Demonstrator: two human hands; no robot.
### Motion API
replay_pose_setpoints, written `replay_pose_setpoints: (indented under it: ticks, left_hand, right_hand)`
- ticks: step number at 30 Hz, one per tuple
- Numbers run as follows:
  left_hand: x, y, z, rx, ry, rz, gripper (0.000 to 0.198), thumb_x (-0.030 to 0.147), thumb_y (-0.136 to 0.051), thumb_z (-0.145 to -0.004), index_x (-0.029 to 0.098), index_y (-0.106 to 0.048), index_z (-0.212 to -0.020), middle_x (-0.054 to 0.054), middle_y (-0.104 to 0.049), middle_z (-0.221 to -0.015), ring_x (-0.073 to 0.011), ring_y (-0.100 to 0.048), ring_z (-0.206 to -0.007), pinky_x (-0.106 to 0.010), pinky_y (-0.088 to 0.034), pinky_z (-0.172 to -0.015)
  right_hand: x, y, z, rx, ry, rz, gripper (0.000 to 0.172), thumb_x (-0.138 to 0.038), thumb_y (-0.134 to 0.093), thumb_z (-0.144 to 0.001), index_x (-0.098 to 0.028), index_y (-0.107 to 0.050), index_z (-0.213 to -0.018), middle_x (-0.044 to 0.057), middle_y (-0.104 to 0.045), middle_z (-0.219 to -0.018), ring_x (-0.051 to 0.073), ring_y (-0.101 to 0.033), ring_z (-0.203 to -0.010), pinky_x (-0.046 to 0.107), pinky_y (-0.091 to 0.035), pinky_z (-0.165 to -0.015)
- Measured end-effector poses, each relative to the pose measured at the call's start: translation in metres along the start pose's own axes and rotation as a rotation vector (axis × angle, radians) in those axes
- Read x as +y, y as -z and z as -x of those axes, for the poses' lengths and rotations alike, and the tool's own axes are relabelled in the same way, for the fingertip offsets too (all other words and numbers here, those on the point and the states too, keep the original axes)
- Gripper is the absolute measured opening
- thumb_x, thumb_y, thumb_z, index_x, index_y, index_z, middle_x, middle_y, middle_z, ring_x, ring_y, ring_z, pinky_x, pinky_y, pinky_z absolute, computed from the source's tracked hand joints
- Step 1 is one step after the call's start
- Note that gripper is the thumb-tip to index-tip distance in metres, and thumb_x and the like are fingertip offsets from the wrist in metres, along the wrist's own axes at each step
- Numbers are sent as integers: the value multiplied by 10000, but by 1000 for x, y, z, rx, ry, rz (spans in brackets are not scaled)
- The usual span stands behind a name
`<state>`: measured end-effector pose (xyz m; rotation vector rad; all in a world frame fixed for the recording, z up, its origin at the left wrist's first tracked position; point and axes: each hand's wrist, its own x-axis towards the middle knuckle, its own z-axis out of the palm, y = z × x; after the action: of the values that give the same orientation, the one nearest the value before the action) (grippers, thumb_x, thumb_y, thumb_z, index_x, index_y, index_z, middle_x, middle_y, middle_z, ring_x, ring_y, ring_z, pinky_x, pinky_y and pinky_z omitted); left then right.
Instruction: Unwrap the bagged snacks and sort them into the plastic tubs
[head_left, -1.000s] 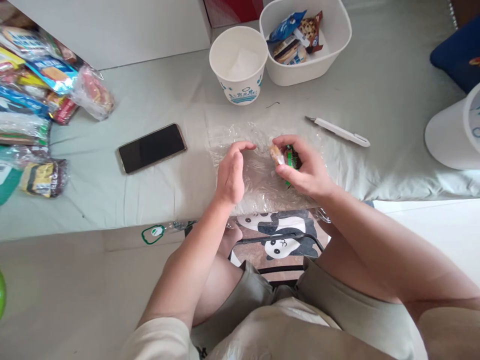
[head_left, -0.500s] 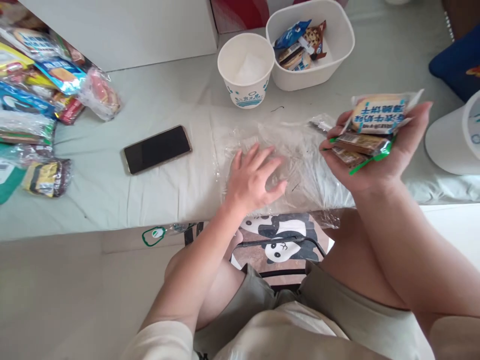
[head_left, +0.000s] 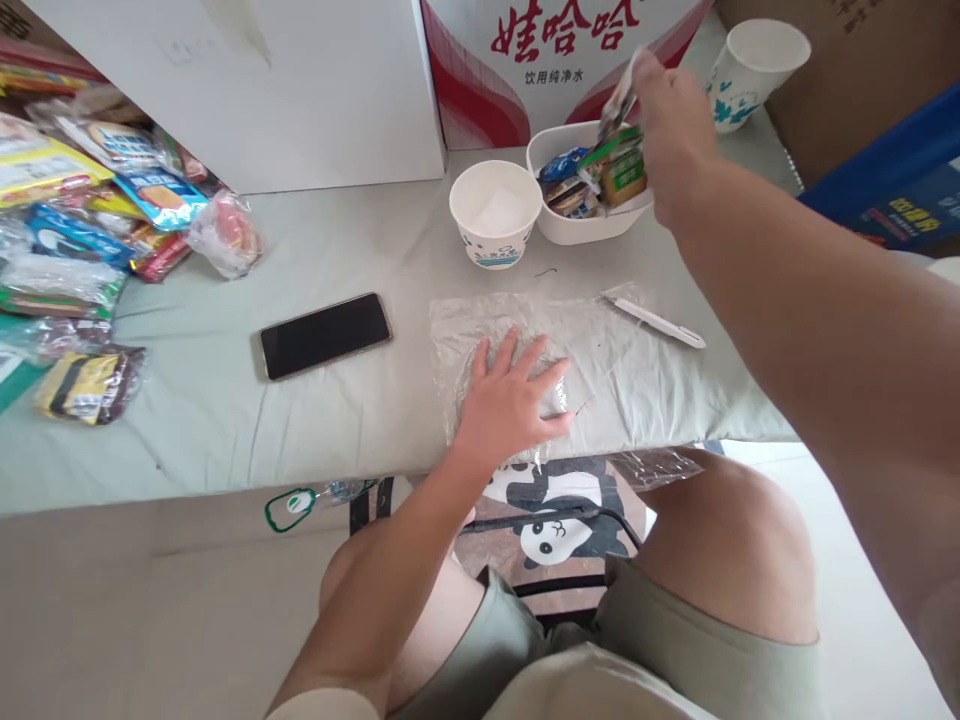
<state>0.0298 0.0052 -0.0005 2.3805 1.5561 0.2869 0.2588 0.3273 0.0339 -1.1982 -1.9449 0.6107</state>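
Observation:
My left hand [head_left: 508,400] lies with spread fingers on a clear plastic bag [head_left: 454,340] spread flat over the cloth. At the white plastic tub [head_left: 592,230], my right hand [head_left: 677,125] is raised over the right rim, its fingers curled round a wrapped biscuit packet [head_left: 619,98], blurred by motion. Just below it, a green-and-brown snack packet [head_left: 624,178] is at the tub's mouth; whether it touches the hand, I cannot tell. Other small packets, one of them a blue packet [head_left: 564,163], lie inside the tub. A white utility knife [head_left: 658,323] rests at the bag's right side.
A paper cup [head_left: 495,240] with white contents stands left of the tub, another paper cup [head_left: 754,75] behind it. A phone [head_left: 326,336] lies at left, near a heap of wrapped snacks [head_left: 97,215]. A red-and-white carton [head_left: 487,95] stands behind the tub.
My right hand has carried the packets from the right of the bag up and left to the tub, uncovering the knife. The left hand stays on the bag. The view has tilted upward.

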Motion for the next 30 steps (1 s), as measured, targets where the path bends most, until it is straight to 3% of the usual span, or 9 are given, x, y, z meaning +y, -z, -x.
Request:
replay_pose_setpoints:
  ticks: [2,3,6,8,12,15,22,27,30]
  left_hand:
    - [0,0,0,-16,-1,16,610,541,-646,-936,325,-605,-1505,-45,-449,-1696,-409,-291,-1623,-709,-202,-1317]
    - [-1,0,-1,-28,-3,25,615,550,-635,-941,328,-596,-1514,-43,-443,-1699,-408,-282,-1627,-713,-201,-1316]
    - [-2,0,-3,-38,-19,35,640,570,-630,-942,329,-577,-1532,-40,-442,-1700,-409,-275,-1630,-717,-201,-1315]
    - [-3,-1,-3,-31,-19,26,645,562,-649,-933,337,-576,-1533,-29,-440,-1701,-411,-273,-1630,-711,-195,-1319]
    - [1,-2,-4,-23,26,24,645,567,-655,-930,354,-574,-1534,-23,-422,-1711,-423,-259,-1632,-728,-187,-1312]
    - [5,-4,-6,11,65,33,640,555,-656,-937,339,-574,-1534,-36,-415,-1715,-436,-264,-1626,-741,-179,-1305]
    - [19,-12,-13,83,263,88,696,600,-694,-904,308,-574,-1525,-107,-418,-1709,-512,-251,-1607,-810,-168,-1260]
    - [26,-21,-20,172,391,124,833,654,-718,-862,207,-547,-1543,-229,-383,-1698,-609,-205,-1580,-881,-128,-1201]
    - [27,-27,-24,217,392,164,871,664,-722,-847,192,-523,-1552,-254,-348,-1705,-638,-161,-1576,-919,-81,-1162]
  right_hand:
    - [-3,1,15,234,-190,87,662,-837,-431,-933,-246,-688,-1084,86,-692,-1085,406,-659,-1221,570,-510,-946]
    - [-10,1,34,280,-223,78,587,-792,-496,-935,-254,-694,-1058,73,-704,-1098,404,-657,-1230,589,-508,-980]
    - [-42,-1,119,324,-229,-24,404,-662,-558,-973,-304,-680,-1115,51,-717,-1208,349,-669,-1227,572,-560,-977]
    - [-70,-7,179,360,-264,-98,407,-627,-513,-1004,-275,-666,-1139,103,-708,-1249,341,-708,-1156,556,-601,-901]
    - [-130,-28,269,54,-140,-25,564,-620,-569,-985,-278,-542,-1433,152,-634,-1401,348,-662,-1262,584,-593,-995]
    - [-165,-38,311,7,17,178,886,-665,-710,-873,-244,-394,-1586,233,-483,-1546,440,-507,-1442,668,-514,-1097]
    - [-167,-53,358,0,24,257,1130,-773,-654,-851,-234,-135,-1698,288,-332,-1637,509,-374,-1533,763,-468,-1097]
    - [-160,-64,361,8,45,292,1050,-595,-731,-878,-272,-159,-1696,267,-360,-1650,484,-440,-1510,733,-516,-1067]
    - [-150,-62,348,42,65,342,799,-381,-683,-951,-303,-307,-1653,217,-504,-1591,437,-507,-1482,698,-497,-1109]
